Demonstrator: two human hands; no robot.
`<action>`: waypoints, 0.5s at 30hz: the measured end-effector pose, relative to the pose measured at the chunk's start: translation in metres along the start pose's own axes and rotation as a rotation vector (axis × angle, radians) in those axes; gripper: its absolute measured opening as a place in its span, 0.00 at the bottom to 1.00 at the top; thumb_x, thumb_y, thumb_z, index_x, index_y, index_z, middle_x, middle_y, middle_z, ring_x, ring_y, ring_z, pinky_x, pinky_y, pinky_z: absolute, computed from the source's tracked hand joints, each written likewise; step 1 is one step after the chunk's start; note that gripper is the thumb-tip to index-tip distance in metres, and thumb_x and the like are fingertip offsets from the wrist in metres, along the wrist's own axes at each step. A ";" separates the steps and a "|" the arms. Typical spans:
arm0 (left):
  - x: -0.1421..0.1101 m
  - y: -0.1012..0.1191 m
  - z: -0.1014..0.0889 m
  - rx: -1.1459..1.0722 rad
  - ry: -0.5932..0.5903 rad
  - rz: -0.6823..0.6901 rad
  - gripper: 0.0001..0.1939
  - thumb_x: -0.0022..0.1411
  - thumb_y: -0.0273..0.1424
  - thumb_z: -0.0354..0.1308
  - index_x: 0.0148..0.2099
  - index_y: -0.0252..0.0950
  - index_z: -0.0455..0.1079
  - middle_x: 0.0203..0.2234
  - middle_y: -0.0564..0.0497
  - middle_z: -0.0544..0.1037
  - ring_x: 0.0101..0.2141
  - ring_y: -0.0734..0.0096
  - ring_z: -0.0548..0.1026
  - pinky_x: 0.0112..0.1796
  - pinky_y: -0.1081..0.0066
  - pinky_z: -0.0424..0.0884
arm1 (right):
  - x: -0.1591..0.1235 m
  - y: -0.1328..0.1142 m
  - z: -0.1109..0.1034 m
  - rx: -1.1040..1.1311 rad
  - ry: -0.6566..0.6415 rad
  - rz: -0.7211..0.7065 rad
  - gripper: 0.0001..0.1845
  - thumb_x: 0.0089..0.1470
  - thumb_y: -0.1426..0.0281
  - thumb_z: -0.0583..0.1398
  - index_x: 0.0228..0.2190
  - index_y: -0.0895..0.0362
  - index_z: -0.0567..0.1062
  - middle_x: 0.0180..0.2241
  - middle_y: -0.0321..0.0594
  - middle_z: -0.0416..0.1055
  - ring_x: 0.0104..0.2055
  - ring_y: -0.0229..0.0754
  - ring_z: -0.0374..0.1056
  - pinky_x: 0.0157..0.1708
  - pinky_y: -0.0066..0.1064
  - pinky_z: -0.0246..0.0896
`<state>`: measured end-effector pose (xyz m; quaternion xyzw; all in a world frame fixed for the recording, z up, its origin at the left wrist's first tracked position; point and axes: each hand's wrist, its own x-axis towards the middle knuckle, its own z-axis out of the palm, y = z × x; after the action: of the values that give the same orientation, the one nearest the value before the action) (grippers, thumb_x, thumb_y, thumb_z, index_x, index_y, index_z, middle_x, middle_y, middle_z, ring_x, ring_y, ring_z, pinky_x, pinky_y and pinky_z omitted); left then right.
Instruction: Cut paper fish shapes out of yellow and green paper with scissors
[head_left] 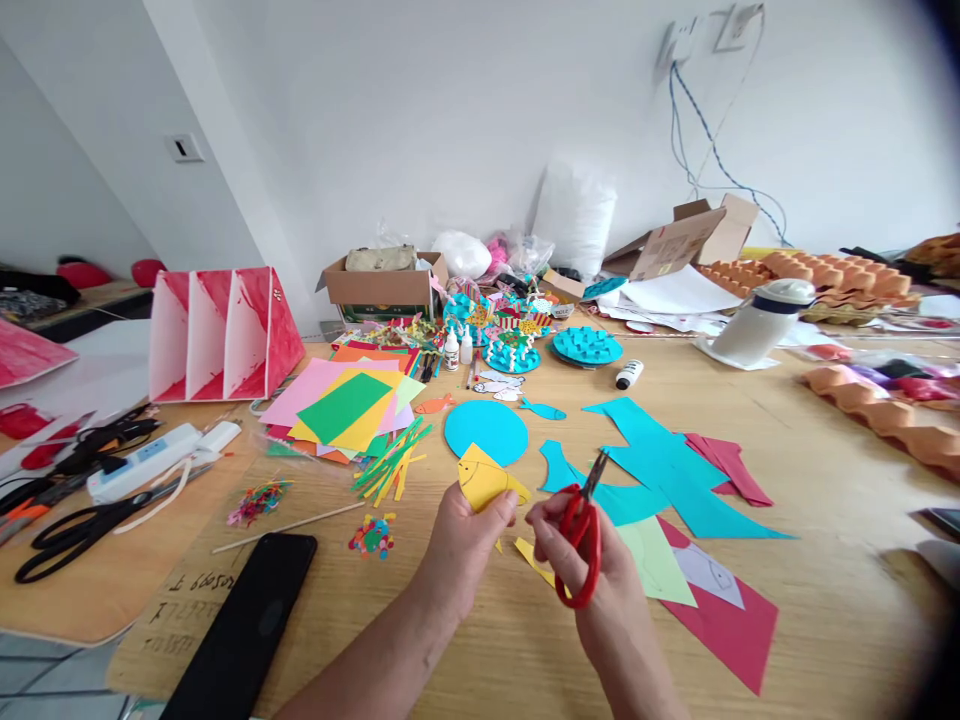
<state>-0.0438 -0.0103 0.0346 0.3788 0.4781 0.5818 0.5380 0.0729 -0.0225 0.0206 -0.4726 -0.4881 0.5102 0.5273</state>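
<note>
In the head view, a yellow paper piece (484, 480) with a fish outline drawn on it sits in the left hand (457, 535), pinched between the thumb lying across its lower right part and the fingers behind it, which are mostly hidden. Its upper part and its left end, marked with a small eye, stand clear of the fingers. The piece is held above the bench (480, 660), its top edge overlapping a blue paper circle (486, 430) from this angle.

The right hand (611, 570) has its fingers curled around the handles of red scissors (579, 550). The dark blades point up and away, toward a large blue paper sheet (664, 465), and are apart from the yellow piece; how far they are parted is too small to tell.

The left forearm comes in from the bottom edge and slants up to the right, the back of the hand turned mostly toward the camera and the thumb on the inner side. The right forearm slants up to the left, so the two hands come near each other without touching. A yellow paper scrap (531, 562) lies on the bench between them, just beside the scissors. Right of the right hand lie a pale green sheet (660, 560) and a red sheet (731, 635); a black phone (240, 630) lies left of the left forearm.
</note>
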 end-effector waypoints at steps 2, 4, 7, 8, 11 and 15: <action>0.000 0.003 0.001 0.026 -0.033 -0.003 0.04 0.48 0.28 0.58 0.24 0.33 0.68 0.18 0.55 0.70 0.23 0.76 0.66 0.27 0.75 0.62 | 0.007 -0.007 -0.001 0.014 0.011 0.002 0.13 0.44 0.60 0.62 0.29 0.55 0.67 0.25 0.34 0.67 0.22 0.36 0.60 0.19 0.27 0.56; -0.001 0.006 0.001 0.039 -0.072 -0.012 0.04 0.48 0.28 0.58 0.24 0.33 0.69 0.18 0.55 0.71 0.23 0.75 0.66 0.26 0.76 0.61 | 0.012 -0.012 0.000 0.021 0.000 0.008 0.13 0.43 0.61 0.63 0.28 0.54 0.67 0.22 0.33 0.66 0.20 0.36 0.60 0.18 0.26 0.55; -0.002 0.010 0.000 0.020 -0.145 0.004 0.06 0.51 0.30 0.57 0.26 0.33 0.70 0.19 0.54 0.71 0.24 0.75 0.67 0.27 0.75 0.62 | 0.015 -0.016 0.003 0.060 0.007 0.019 0.12 0.43 0.63 0.63 0.28 0.54 0.67 0.19 0.30 0.65 0.18 0.35 0.59 0.17 0.26 0.54; -0.002 0.010 -0.001 0.004 -0.167 0.014 0.07 0.52 0.32 0.56 0.27 0.33 0.70 0.20 0.53 0.71 0.24 0.75 0.66 0.28 0.75 0.62 | 0.015 -0.016 0.004 0.079 0.010 0.026 0.12 0.43 0.64 0.63 0.28 0.54 0.67 0.19 0.29 0.65 0.18 0.34 0.59 0.17 0.25 0.54; -0.002 0.008 -0.003 -0.021 -0.195 0.033 0.09 0.54 0.34 0.55 0.28 0.33 0.69 0.21 0.52 0.70 0.25 0.74 0.66 0.29 0.74 0.63 | 0.016 -0.017 0.009 0.148 -0.029 0.025 0.11 0.44 0.65 0.63 0.28 0.54 0.66 0.19 0.29 0.66 0.20 0.34 0.61 0.18 0.25 0.55; -0.001 0.006 -0.003 0.024 -0.107 0.033 0.07 0.49 0.31 0.57 0.23 0.33 0.65 0.17 0.54 0.66 0.22 0.75 0.64 0.26 0.73 0.61 | 0.016 -0.020 0.013 0.162 -0.071 0.024 0.11 0.45 0.65 0.63 0.28 0.54 0.66 0.20 0.30 0.67 0.20 0.34 0.60 0.18 0.24 0.54</action>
<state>-0.0480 -0.0111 0.0400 0.4235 0.4492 0.5640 0.5484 0.0613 -0.0074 0.0420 -0.4158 -0.4579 0.5710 0.5398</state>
